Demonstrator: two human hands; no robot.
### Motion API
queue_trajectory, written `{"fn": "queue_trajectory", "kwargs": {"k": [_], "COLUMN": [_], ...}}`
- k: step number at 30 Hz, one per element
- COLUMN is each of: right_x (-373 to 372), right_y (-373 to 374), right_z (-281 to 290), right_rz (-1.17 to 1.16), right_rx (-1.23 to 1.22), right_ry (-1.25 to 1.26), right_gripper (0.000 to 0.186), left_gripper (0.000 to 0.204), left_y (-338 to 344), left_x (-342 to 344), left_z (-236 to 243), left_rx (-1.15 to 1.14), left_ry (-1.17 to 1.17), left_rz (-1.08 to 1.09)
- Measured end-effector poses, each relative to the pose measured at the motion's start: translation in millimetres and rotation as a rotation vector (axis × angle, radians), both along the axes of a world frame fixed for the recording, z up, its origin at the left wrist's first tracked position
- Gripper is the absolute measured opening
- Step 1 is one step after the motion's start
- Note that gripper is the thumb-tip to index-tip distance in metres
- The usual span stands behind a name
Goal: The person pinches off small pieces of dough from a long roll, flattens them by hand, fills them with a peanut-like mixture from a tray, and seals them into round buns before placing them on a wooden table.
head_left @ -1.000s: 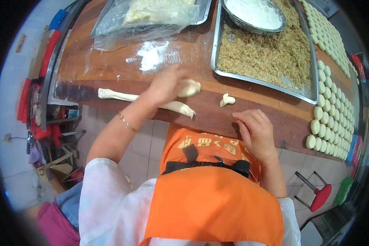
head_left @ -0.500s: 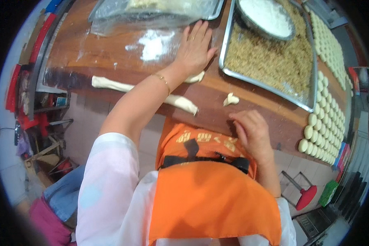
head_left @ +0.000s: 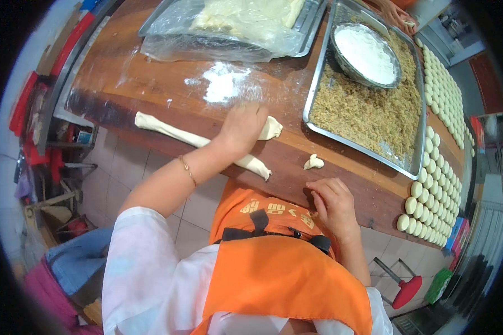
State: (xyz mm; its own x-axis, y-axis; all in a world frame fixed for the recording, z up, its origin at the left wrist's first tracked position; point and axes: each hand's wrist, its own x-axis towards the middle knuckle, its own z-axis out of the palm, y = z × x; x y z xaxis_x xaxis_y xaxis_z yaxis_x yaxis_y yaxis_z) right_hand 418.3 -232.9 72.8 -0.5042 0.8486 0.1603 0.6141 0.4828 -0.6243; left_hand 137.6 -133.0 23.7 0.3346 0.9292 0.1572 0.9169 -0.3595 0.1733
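My left hand (head_left: 243, 127) is curled palm down over the floured wood, its fingertips hidden beneath it; what they hold, if anything, does not show. Against its right side lies a small flattened dough piece (head_left: 271, 128). A long dough rope (head_left: 170, 129) lies along the table's near edge, passing behind my left wrist, its right end cut short nearer me. My right hand (head_left: 332, 204) rests at the table edge, open, fingers loosely bent and thumb apart, holding nothing. Just beyond its fingertips sits a small dough scrap (head_left: 313, 162).
White flour (head_left: 223, 81) is spread beyond my left hand. A metal tray (head_left: 303, 51) bears dough under plastic. Another tray (head_left: 363, 146) holds brown crumbly filling and a flour bowl (head_left: 366, 54). Rows of dough rounds (head_left: 427, 195) line the right. Another person's hand (head_left: 397, 14) works at the far right.
My left hand has drawn back toward me from the plastic-covered tray, and its outstretched fingers have curled. The dough piece beside it shows more fully. The whole view has shifted slightly.
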Motion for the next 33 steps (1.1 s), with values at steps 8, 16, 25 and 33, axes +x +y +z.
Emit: {"fn": "queue_trajectory", "kwargs": {"k": [8,16,25,33], "right_x": [-11.8,-11.1,-0.2,52.4], "right_y": [9.2,4.2,27.5,165.0], "right_z": [7.7,2.7,4.8,-12.6], "right_rz": [0.074,0.095,0.002,-0.471], "right_rx": [0.062,0.027,0.058,0.142], "right_ry": [-0.016,-0.071,-0.064,-0.446], "right_gripper": [0.022,0.02,0.019,0.038], "left_gripper": [0.014,0.022,0.014,0.034], "left_y": [62.6,84.4,37.5,35.3], "left_x": [-46.1,-158.8,-56.5,-21.2], "left_z": [-0.9,-33.3,0.5,0.4], "left_rx": [0.187,-0.214,0.084,-0.783], "left_ry": [-0.207,-0.563,-0.906,-2.673], "left_rz": [0.353,0.726,0.432,0.225]}}
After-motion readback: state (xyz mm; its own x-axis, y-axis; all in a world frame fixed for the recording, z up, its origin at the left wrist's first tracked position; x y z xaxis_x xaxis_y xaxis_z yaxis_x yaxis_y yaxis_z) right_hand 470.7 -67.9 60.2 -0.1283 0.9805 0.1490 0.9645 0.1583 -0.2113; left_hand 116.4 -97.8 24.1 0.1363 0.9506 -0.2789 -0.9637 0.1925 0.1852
